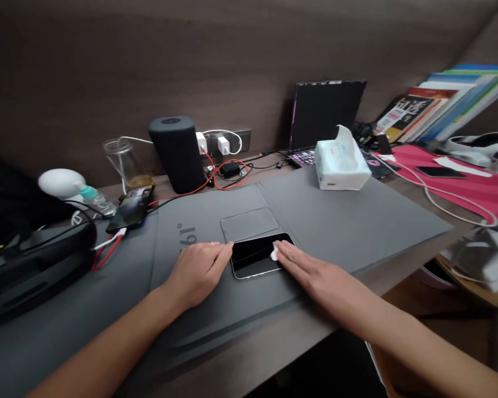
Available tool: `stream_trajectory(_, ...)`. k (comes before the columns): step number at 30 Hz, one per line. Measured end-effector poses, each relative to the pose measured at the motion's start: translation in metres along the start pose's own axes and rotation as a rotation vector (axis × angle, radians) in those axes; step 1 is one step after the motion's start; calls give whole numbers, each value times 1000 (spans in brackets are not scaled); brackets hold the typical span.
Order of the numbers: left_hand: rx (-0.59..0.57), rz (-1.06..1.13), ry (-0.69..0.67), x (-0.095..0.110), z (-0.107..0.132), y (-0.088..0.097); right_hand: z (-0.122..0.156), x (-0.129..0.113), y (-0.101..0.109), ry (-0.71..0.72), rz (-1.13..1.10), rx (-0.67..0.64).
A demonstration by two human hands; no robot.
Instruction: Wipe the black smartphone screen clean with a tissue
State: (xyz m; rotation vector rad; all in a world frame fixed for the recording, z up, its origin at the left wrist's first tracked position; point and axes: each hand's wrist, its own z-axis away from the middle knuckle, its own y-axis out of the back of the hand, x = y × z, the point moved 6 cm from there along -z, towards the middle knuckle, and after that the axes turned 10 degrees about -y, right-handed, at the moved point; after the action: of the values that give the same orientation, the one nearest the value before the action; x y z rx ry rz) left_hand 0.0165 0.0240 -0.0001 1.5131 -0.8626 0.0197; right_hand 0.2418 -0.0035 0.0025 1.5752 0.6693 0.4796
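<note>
A smartphone point(251, 260) with a dark screen lies flat, screen up, on the grey desk mat point(332, 226). My left hand point(201, 272) is closed at the phone's left end, thumb along its edge and the other fingers curled. Over the right part of the screen, my right hand point(311, 272) presses a small white piece of tissue point(274, 253) under its straight, joined fingers. Most of that tissue is hidden by the fingers. Just behind the phone lies a thin, dark-edged rectangle point(249, 224), see-through or mat-coloured, like a screen protector.
A tissue pack point(342, 166) stands at the back right before a laptop point(327, 116). Behind left are a black speaker point(177, 155), a glass point(128, 163), a second phone point(133, 209) and cables. Books point(448, 105) and a pink cloth point(452, 179) are at right.
</note>
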Motion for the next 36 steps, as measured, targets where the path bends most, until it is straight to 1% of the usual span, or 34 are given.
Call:
stream_trajectory(2,-9,-22,9,0,-1,-1,-3,18,0,-30,-21,10)
stream_trajectory(3,-13,-32,12,0,-2,-1,-8,23,0,-39,-28,14)
stream_trajectory(5,-8,-45,15,1,-3,-1,-21,21,-2,-50,-40,4)
stream_trajectory(7,0,-45,7,2,-4,0,-34,6,-2,-36,-58,-10)
stream_trajectory(9,7,-41,-10,4,-5,1,-42,-17,-1,29,-88,-30)
stream_trajectory(11,4,-39,-30,6,-5,1,-41,-36,2,128,-125,-45)
stream_trajectory(12,7,-43,-37,6,-6,1,-38,-37,5,161,-143,-47)
stream_trajectory(13,10,-51,-41,6,-6,2,-34,-32,10,167,-156,-33)
stream_trajectory(14,14,-64,-43,6,-6,2,-30,-18,15,137,-161,-12)
stream_trajectory(15,17,-76,-44,6,-7,2,-28,2,22,84,-152,40)
stream_trajectory(17,25,-96,-48,5,-7,3,-27,50,38,-46,-80,169)
stream_trajectory(18,28,-101,-49,5,-7,3,-30,71,45,-84,-36,224)
stream_trajectory(19,29,-102,-49,5,-8,3,-33,86,51,-87,-6,274)
stream_trajectory(20,31,-102,-47,5,-8,3,-40,95,51,-73,4,235)
stream_trajectory(21,30,-101,-46,5,-7,3,-48,101,53,-89,7,230)
stream_trajectory(22,27,-100,-47,5,-7,3,-56,100,52,-100,-2,206)
stream_trajectory(24,24,-92,-55,6,-6,3,-75,90,47,-144,-38,151)
stream_trajectory(27,29,-66,-53,7,-5,4,-103,65,32,-101,-107,21)
stream_trajectory(29,28,-53,-42,6,-5,4,-116,58,21,-66,-151,-80)
stream_trajectory(31,26,-54,-43,6,-5,3,-125,61,13,-60,-172,-145)
stream_trajectory(33,18,-63,-41,6,-6,3,-130,67,9,-77,-170,-176)
stream_trajectory(36,8,-67,-16,4,-5,2,-135,71,11,-84,-166,-186)
